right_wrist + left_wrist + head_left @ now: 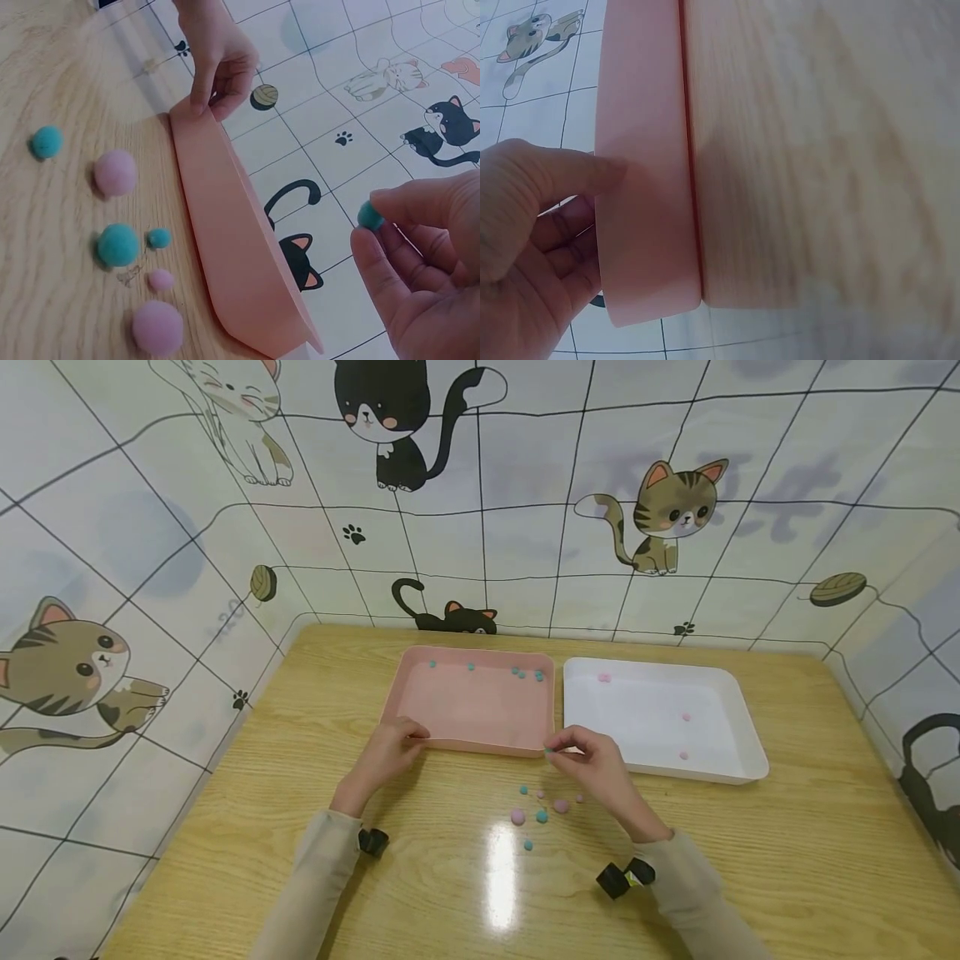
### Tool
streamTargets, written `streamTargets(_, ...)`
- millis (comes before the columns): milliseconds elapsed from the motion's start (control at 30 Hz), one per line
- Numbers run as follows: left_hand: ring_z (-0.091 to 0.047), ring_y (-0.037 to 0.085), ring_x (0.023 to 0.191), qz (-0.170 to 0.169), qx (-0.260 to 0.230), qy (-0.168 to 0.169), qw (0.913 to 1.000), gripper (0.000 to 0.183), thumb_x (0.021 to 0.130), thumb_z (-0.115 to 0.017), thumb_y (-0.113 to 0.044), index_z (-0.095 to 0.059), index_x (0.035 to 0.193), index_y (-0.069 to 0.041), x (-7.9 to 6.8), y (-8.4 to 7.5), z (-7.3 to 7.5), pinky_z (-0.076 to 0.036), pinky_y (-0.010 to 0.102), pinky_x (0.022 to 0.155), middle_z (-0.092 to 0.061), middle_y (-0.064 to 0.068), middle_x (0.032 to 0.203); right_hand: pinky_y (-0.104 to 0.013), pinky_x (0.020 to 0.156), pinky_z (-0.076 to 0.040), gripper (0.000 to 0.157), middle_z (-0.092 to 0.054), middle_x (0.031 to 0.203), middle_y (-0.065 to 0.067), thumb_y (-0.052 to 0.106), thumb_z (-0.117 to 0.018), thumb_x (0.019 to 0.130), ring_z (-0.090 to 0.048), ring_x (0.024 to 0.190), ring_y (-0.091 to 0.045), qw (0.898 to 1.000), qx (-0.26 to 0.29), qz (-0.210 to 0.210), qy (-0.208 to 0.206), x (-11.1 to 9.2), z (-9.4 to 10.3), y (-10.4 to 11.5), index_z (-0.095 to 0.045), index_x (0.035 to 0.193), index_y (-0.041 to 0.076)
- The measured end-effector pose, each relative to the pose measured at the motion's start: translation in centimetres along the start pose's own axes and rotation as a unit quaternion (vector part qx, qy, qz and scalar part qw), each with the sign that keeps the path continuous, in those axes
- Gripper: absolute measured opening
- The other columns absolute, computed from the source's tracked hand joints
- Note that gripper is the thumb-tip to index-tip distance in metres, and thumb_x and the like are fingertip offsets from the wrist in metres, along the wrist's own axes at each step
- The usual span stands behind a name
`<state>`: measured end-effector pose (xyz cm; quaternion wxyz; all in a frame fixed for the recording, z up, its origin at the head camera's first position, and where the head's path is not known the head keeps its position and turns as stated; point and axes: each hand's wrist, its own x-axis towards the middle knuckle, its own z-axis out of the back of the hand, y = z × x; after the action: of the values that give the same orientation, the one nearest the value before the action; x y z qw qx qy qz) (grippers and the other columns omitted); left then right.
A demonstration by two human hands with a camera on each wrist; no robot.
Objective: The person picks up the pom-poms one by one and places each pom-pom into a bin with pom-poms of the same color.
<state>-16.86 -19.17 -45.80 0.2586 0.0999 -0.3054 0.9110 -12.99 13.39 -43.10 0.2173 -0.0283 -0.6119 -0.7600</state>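
My left hand (392, 748) grips the near left rim of a pink tray (480, 706); in the left wrist view its thumb (604, 174) lies on the tray's outer wall, with the other fingers behind the rim. Between thumb and fingertips my right hand (596, 768) pinches a small teal pom-pom (370, 216), held up by the tray's near right corner. Several teal balls (470, 667) lie along the far side inside the pink tray. On the table in front are loose teal pom-poms (118, 244) and pink-lilac pom-poms (157, 328) of mixed sizes.
Right beside the pink tray stands a white tray (645, 718) holding a few pink balls (686, 717). Both trays sit on a wooden table (337, 677), toward its back edge. Behind it rises a wall covering (517, 543) printed with cats and grid lines.
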Motion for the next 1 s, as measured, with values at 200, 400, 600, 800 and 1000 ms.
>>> streamTargets(200, -0.064, 0.025, 0.08, -0.005, 0.003, -0.001, 1.0, 0.012, 0.076, -0.068, 0.012, -0.069, 0.082, 0.002, 0.3, -0.1, 0.0, -0.054, 0.036, 0.072, -0.067, 0.011, 0.082, -0.018, 0.074, -0.053, 0.009, -0.064, 0.089, -0.014, -0.008, -0.064, 0.082, -0.06, 0.082, -0.005, 1.0, -0.011, 0.006, -0.018, 1.1, -0.2, 0.1, -0.063, 0.091, -0.007)
streamTargets(400, -0.064, 0.024, 0.079, 0.0, 0.005, 0.005, 1.0, 0.013, 0.075, -0.068, 0.013, -0.069, 0.08, 0.001, 0.4, -0.1, 0.1, -0.053, 0.036, 0.071, -0.067, 0.011, 0.081, -0.017, 0.078, -0.051, 0.01, -0.063, 0.095, -0.017, -0.001, -0.064, 0.086, -0.058, 0.086, -0.009, 0.999, 0.003, -0.045, -0.017, 2.3, -0.4, 0.4, -0.064, 0.094, -0.007)
streamTargets(600, -0.063, 0.024, 0.078, 0.008, 0.009, 0.012, 0.9999, 0.012, 0.076, -0.067, 0.013, -0.069, 0.081, 0.002, 0.6, -0.2, 0.2, -0.053, 0.035, 0.071, -0.066, 0.01, 0.08, -0.016, 0.077, -0.05, 0.014, -0.063, 0.099, -0.02, 0.002, -0.064, 0.087, -0.057, 0.089, -0.012, 0.997, 0.015, -0.065, -0.025, 3.4, -0.6, 0.1, -0.064, 0.097, -0.007)
streamTargets(800, -0.063, 0.024, 0.077, -0.002, 0.006, 0.011, 0.9999, 0.013, 0.075, -0.067, 0.014, -0.069, 0.079, 0.001, 0.6, -0.2, 0.2, -0.053, 0.035, 0.069, -0.066, 0.011, 0.08, -0.017, 0.078, -0.05, 0.014, -0.061, 0.099, -0.023, 0.0, -0.064, 0.087, -0.058, 0.089, -0.013, 0.998, 0.038, -0.049, -0.029, 4.1, -1.1, -0.2, -0.063, 0.097, -0.009)
streamTargets(1000, -0.063, 0.024, 0.078, 0.006, 0.005, 0.018, 0.9998, 0.012, 0.076, -0.067, 0.012, -0.069, 0.081, 0.001, 0.6, -0.1, 0.2, -0.053, 0.036, 0.07, -0.066, 0.012, 0.081, -0.017, 0.077, -0.05, 0.012, -0.061, 0.099, -0.027, -0.004, -0.063, 0.086, -0.059, 0.088, -0.015, 0.998, 0.055, -0.018, -0.037, 4.8, -1.7, 0.0, -0.061, 0.095, -0.012)
